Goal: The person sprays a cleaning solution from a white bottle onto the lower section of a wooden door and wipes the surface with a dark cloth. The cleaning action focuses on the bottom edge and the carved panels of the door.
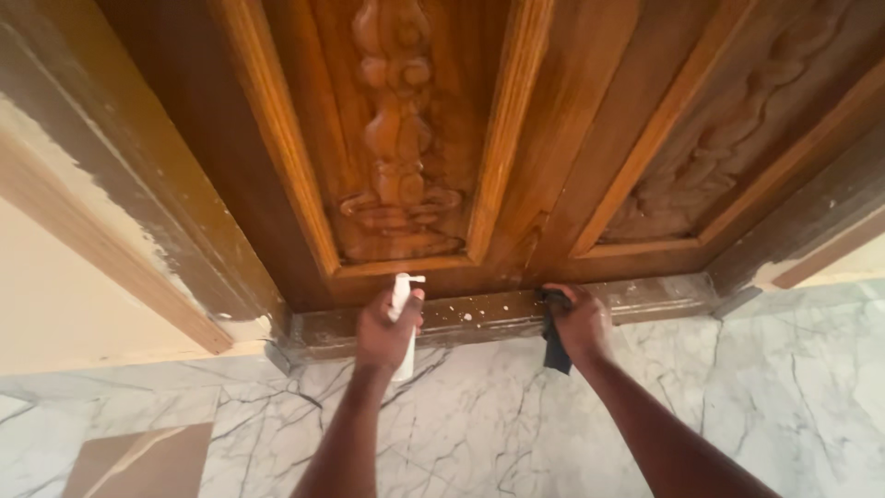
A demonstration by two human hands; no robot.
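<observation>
Both forearms are bare to the frame edge. Left hand (385,330) and right hand (581,323): no gloves.

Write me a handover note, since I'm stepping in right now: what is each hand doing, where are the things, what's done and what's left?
Left hand: shut on a white spray bottle, nozzle aimed at the wooden threshold.
Right hand: presses a dark cloth on the threshold, below the carved wooden door.
Done: cannot tell how much is wiped.
Left: white specks show on the threshold between the hands; pale smears on the left door frame.
Marble floor lies below.
</observation>
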